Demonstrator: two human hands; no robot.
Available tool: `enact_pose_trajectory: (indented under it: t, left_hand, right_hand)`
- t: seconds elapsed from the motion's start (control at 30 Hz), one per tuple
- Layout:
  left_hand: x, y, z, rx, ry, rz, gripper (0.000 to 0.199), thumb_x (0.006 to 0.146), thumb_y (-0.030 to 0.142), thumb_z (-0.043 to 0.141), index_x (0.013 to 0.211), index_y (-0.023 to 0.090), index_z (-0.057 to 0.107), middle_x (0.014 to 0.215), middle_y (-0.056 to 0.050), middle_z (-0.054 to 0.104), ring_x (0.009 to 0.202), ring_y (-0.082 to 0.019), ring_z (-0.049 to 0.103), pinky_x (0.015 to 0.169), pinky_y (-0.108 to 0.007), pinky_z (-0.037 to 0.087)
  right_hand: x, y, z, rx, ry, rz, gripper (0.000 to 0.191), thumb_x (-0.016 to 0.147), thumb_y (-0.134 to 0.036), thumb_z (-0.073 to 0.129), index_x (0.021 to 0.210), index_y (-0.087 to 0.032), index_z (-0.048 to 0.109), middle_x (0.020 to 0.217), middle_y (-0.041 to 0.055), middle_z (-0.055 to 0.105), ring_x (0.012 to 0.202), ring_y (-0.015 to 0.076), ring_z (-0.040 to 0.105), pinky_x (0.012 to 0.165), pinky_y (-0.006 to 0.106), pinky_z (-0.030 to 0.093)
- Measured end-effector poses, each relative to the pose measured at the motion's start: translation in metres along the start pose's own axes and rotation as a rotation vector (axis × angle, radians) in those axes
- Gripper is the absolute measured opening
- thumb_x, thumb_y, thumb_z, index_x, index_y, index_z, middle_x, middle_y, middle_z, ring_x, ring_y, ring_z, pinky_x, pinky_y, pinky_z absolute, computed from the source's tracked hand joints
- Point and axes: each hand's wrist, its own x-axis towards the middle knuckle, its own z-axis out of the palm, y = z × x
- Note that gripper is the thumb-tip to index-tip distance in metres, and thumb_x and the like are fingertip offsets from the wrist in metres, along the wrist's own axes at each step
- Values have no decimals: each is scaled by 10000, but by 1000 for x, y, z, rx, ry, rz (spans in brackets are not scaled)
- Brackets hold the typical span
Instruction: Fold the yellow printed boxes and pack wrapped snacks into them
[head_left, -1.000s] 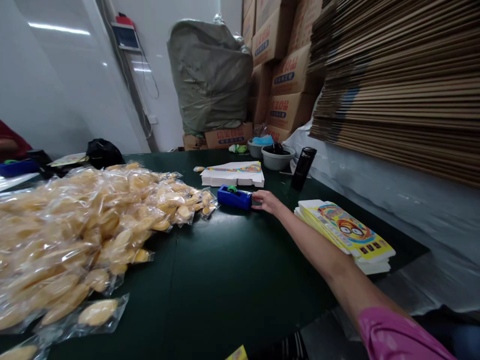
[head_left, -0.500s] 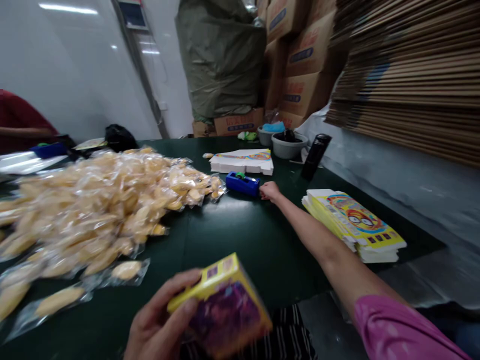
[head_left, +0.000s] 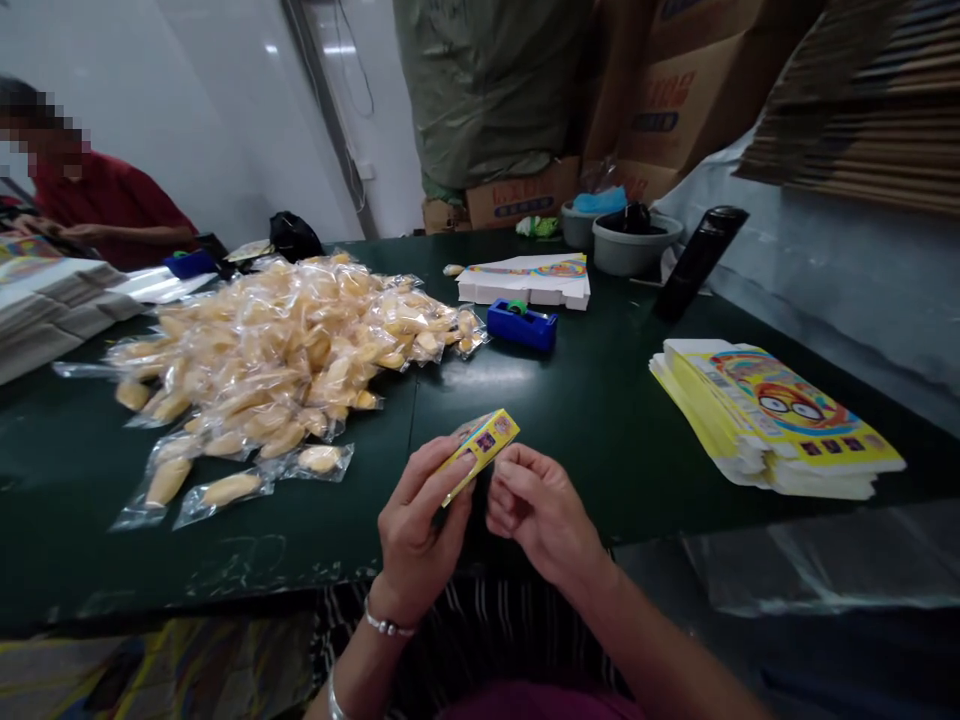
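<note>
My left hand (head_left: pixel 426 520) grips a small yellow printed box (head_left: pixel 486 446) near the table's front edge, thumb and fingers on its two sides. Close to the box's right end, my right hand (head_left: pixel 541 508) has its fingers curled in a pinch; whatever they hold is too small to make out. Beyond my hands stands a blue tape dispenser (head_left: pixel 522 327) with a green roll core. A large pile of yellowish oval pieces in clear wrappers (head_left: pixel 292 345) covers the table to the left. Flat printed yellow cartons (head_left: pixel 787 420) are stacked at the right.
White-edged flat cartons (head_left: pixel 525 285) lie behind the dispenser. A black bottle-like object (head_left: pixel 701 262) and grey basins (head_left: pixel 636 245) are at the back right. Someone in a red shirt (head_left: pixel 112 205) sits at far left behind another stack (head_left: pixel 60 310). Cardboard boxes (head_left: pixel 694 110) rise behind.
My right hand has come back from beside the tape dispenser to the box. My left hand has turned the box so a narrow yellow side faces up. The view has shifted left and down.
</note>
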Motion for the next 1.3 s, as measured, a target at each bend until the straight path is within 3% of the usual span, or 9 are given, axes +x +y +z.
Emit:
enact_pose_trajectory:
  t: [0.4, 0.63, 0.77, 0.87, 1.0, 1.1, 1.2, 1.27, 1.3]
  left_hand:
    - [-7, -1, 11, -10, -31, 52, 441, 799, -28, 645, 1156, 231, 658, 1198, -74, 664, 1150, -222, 621, 1016, -415, 510]
    - [11, 17, 5, -382, 147, -450, 249, 787, 137, 728, 1005, 258, 730, 1120, -24, 718, 1013, -182, 686, 854, -284, 584]
    - [23, 13, -9, -561, 264, -683, 232, 688, 231, 820, 910, 217, 755, 1000, -30, 758, 890, -178, 711, 758, -249, 595]
    - [34, -2, -27, -696, 334, -889, 309, 601, 280, 869, 867, 181, 747, 853, -20, 757, 725, -140, 692, 646, -216, 570]
    - [50, -32, -42, -772, 225, -1072, 387, 557, 311, 872, 866, 149, 706, 823, -41, 739, 632, -132, 662, 578, -238, 545]
    - [52, -53, -44, -711, 135, -1067, 412, 623, 327, 822, 964, 140, 687, 916, -92, 731, 737, -192, 692, 650, -317, 575]
    - [34, -54, -44, -577, 194, -997, 458, 710, 328, 765, 1124, 187, 630, 1185, -120, 659, 1093, -266, 635, 891, -413, 545]
    - [10, -43, -44, -408, 203, -902, 547, 692, 287, 791, 1200, 233, 595, 1353, -113, 556, 1313, -311, 469, 1057, -496, 429]
    - [-1, -35, -44, -219, 76, -760, 624, 703, 300, 785, 1281, 254, 554, 1429, -123, 489, 1375, -343, 386, 1094, -557, 372]
  right_hand:
    - [20, 12, -23, -132, 96, 113, 470, 620, -514, 818, 634, -187, 481, 456, -102, 382, 364, 32, 288, 362, 169, 256]
    - [40, 15, -24, -411, 141, -122, 486, 597, -580, 817, 590, -197, 516, 496, -19, 575, 375, 88, 437, 351, 210, 322]
    - [37, 3, -41, -647, 198, -217, 440, 609, -400, 850, 530, -210, 461, 471, -49, 505, 409, 86, 381, 392, 219, 285]
    - [29, -16, -57, -1015, 313, -327, 297, 577, -274, 846, 756, -215, 615, 711, 6, 623, 618, 166, 539, 522, 266, 414]
    - [30, -29, -58, -880, -101, -25, 581, 687, -334, 788, 1214, -239, 563, 1189, 96, 636, 1023, 263, 629, 716, 340, 539]
    - [36, -13, -50, -745, -287, 216, 406, 760, -369, 734, 1097, -195, 592, 1001, 86, 701, 843, 244, 693, 549, 284, 539]
    - [44, 12, -44, -670, -126, 213, 386, 724, -377, 763, 1021, -188, 603, 931, 79, 716, 767, 258, 710, 463, 271, 529]
    - [47, 29, -37, -627, -43, 162, 415, 701, -392, 797, 1016, -195, 612, 959, 81, 722, 808, 275, 712, 543, 326, 574]
    - [48, 37, -31, -595, -34, 136, 425, 702, -401, 808, 1026, -201, 619, 992, 79, 722, 858, 279, 707, 629, 359, 593]
